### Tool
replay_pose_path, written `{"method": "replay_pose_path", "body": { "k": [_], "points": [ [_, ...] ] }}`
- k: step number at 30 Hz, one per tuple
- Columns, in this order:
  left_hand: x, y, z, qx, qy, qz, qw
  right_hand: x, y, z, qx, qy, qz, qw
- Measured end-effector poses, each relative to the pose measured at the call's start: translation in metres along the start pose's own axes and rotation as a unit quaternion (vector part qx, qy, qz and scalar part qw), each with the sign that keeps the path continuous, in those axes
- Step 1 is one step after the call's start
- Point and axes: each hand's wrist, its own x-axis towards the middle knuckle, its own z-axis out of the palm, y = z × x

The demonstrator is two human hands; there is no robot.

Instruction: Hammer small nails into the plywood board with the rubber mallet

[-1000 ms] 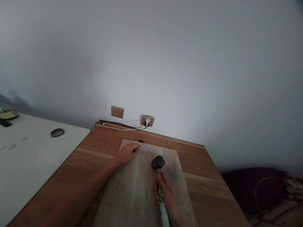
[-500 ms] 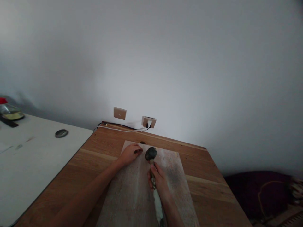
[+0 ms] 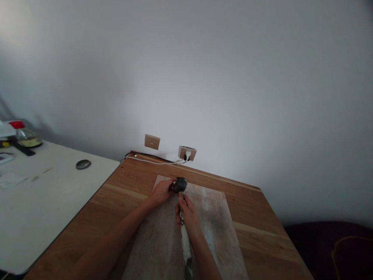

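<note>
White wall (image 3: 221, 97) rises behind a wooden worktop (image 3: 262, 229), whose far edge is near it. A white worktop (image 3: 58, 206) adjoins the wooden one's left edge. The board (image 3: 217, 233) lies on the wooden worktop, its far edge short of the worktop's far edge. Something dark purple (image 3: 314, 241) sits beyond the right edge. The hammer (image 3: 185, 241) slants over the board, its dark head near the board's far left corner. The right hand (image 3: 188, 214) has its fingers closed around the handle, just below the head. The left hand (image 3: 163, 192) is at the board's far left corner, fingers curled beside the head, which hides their tips; I cannot tell whether they grip anything. A red-capped bottle (image 3: 27, 137) stands near the white worktop's far edge; a socket (image 3: 187, 153) is on the wall, and a grey lid (image 3: 83, 164) lies near the white worktop's far right corner.
</note>
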Motion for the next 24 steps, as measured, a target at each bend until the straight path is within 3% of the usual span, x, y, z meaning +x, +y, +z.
{"method": "replay_pose_path", "body": {
  "k": [24],
  "points": [
    [-0.002, 0.011, -0.006, -0.02, -0.012, 0.001, 1.0, -0.007, -0.003, 0.002, 0.014, 0.03, 0.006, 0.999]
  ]
}}
